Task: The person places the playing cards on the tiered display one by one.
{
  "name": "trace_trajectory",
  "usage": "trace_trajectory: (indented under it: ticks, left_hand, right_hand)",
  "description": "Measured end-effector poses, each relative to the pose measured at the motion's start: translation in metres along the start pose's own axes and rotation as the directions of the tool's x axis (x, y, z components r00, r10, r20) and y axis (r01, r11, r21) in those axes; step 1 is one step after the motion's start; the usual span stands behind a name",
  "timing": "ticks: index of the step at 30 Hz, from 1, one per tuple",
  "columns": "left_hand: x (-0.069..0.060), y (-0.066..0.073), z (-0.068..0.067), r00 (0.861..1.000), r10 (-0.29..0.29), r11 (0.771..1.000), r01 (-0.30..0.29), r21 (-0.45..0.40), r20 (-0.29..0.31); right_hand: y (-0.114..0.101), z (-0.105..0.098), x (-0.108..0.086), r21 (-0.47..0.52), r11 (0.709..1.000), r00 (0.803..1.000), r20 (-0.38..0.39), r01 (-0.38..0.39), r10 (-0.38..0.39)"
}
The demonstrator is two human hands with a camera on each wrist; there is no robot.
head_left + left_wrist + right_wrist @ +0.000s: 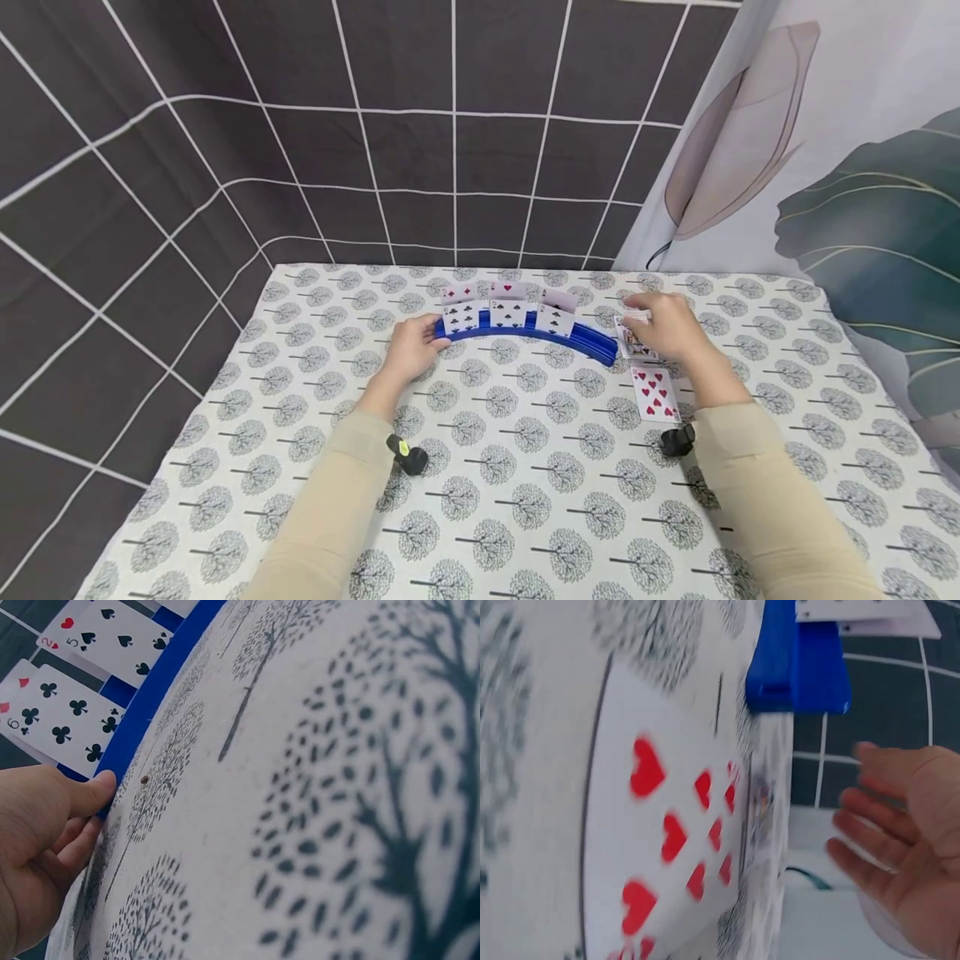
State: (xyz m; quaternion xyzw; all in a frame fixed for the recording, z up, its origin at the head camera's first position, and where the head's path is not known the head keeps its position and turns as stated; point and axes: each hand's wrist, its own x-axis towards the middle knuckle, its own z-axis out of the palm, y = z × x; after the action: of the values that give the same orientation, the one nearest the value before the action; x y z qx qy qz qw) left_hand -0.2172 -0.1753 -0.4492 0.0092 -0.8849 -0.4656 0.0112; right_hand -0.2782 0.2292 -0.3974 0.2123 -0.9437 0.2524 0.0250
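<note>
A curved blue card holder (495, 329) stands on the table with playing cards upright in two rows. My left hand (412, 346) pinches its left end, thumb in front, beside a clubs card (64, 716). A spades card (120, 637) stands farther along, and a third black-suited card (556, 322) to the right; red pips show on cards behind. My right hand (671, 325) is above a face card (636, 348) near the holder's right end. Its fingers are loosely extended with nothing between them in the right wrist view. Nearer me lies a hearts card (679, 847), face up.
A cloth printed with trees (495, 467) covers the table. Behind it hangs a dark curtain with white grid lines (405, 150), and a pale leaf-patterned curtain (862, 192) hangs at the right. Black straps with small devices (408, 457) are on both wrists.
</note>
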Motion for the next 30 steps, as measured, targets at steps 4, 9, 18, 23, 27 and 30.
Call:
trace_trajectory:
  ticks: [4,9,18,23,27,30]
  left_hand:
    - [0.0,-0.002,0.001,1.0,-0.001,1.0,0.001,0.0,-0.002]
    - [-0.001,-0.002,0.001,1.0,-0.003,1.0,0.003,-0.005,-0.002]
    - [-0.001,-0.001,0.0,1.0,-0.004,1.0,0.004,-0.006,-0.007]
    - [-0.002,0.003,-0.001,1.0,-0.015,1.0,0.015,-0.004,-0.006]
    - [-0.002,0.003,-0.001,1.0,-0.018,1.0,0.018,-0.002,-0.001]
    - [-0.001,0.002,0.0,1.0,-0.016,1.0,0.016,-0.006,-0.001]
  right_hand:
    - [0.012,-0.002,-0.004,-0.055,0.995,0.976,0.198,-0.077,0.087]
    - [0.022,-0.003,-0.009,-0.072,0.992,0.949,0.292,-0.102,0.119]
    - [0.027,-0.002,-0.011,-0.037,0.992,0.936,0.329,-0.117,0.122]
    - [0.029,-0.002,-0.008,-0.039,0.994,0.946,0.305,-0.1,0.108]
    - [0.03,-0.001,-0.006,-0.016,0.989,0.95,0.278,-0.144,0.143]
    - [0.029,0.001,-0.005,0.009,0.983,0.953,0.247,-0.183,0.175]
